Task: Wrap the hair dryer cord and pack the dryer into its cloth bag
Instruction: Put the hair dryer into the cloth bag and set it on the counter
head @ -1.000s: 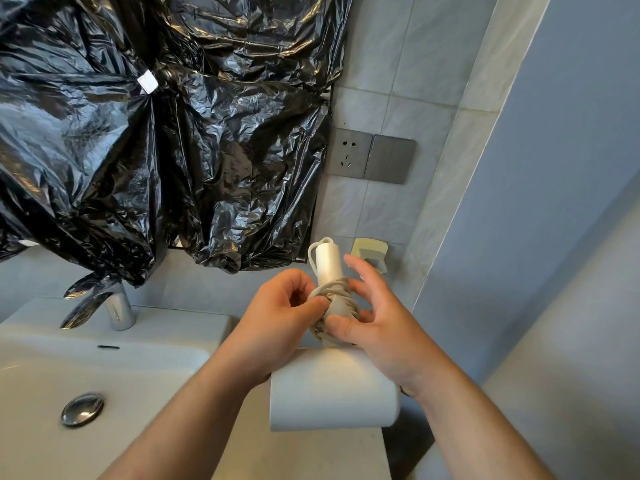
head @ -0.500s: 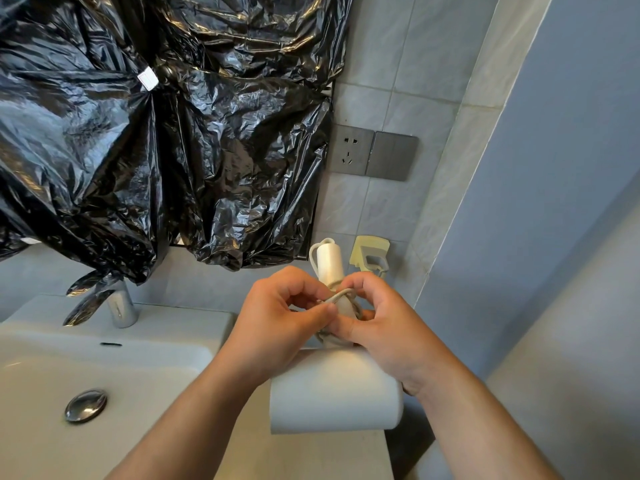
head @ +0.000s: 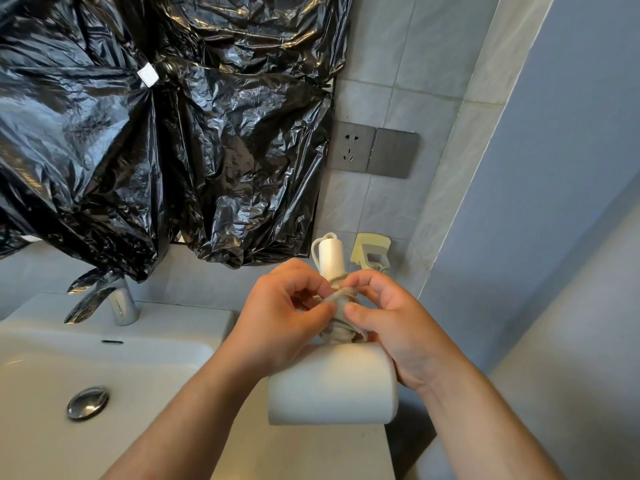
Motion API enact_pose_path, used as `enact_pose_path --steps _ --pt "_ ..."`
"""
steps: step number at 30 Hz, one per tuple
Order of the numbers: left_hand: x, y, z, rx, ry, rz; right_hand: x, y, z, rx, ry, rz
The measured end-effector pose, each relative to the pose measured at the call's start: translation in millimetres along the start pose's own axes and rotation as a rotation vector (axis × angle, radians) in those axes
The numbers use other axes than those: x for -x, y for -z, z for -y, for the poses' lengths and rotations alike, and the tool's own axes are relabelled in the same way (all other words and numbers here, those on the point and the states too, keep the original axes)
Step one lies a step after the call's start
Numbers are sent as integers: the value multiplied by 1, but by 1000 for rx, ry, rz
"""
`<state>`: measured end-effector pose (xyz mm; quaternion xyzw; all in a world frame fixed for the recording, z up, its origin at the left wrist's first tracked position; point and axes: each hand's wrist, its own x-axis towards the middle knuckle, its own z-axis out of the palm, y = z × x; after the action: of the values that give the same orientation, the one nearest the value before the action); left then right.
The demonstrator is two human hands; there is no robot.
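A white hair dryer [head: 332,389] lies in front of me over the counter edge, its barrel crosswise and its handle [head: 330,259] pointing up and away. The grey-white cord [head: 341,297] is coiled around the handle's lower part. My left hand [head: 280,323] pinches the cord from the left with thumb and curled fingers. From the right, my right hand [head: 391,327] pinches the same loop, its palm against the dryer's barrel. A cord loop sticks out at the handle's top. No cloth bag is in view.
A white sink [head: 86,368] with a chrome drain plug [head: 87,402] and a tap [head: 121,306] sits at the left. Black plastic sheeting [head: 166,133] covers the wall above. A wall socket [head: 353,147] and a pale green hook [head: 370,251] are behind the dryer.
Both hands have closed in on the wound cord. My right hand's fingers went from extended to curled, and both now pinch a cord loop on the handle.
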<state>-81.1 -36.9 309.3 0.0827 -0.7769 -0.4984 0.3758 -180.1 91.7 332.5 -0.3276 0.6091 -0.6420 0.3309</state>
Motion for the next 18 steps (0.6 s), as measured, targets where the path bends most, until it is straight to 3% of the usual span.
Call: enact_pose_path --steps 5,7,9,12,18 --pt "6 -6 6 -15 -67 -3 -2 0 -3 1 -8 -48" --pt "6 -5 6 97 44 -77 -1 2 -5 -18 -9 -48" --pt "6 -2 6 196 287 -143 -1 3 -7 -37 -1 -46" --pt "5 1 0 441 670 106 0 2 -7 11 21 -14" --pt "0 3 -12 457 617 203 1 5 -6 67 78 92"
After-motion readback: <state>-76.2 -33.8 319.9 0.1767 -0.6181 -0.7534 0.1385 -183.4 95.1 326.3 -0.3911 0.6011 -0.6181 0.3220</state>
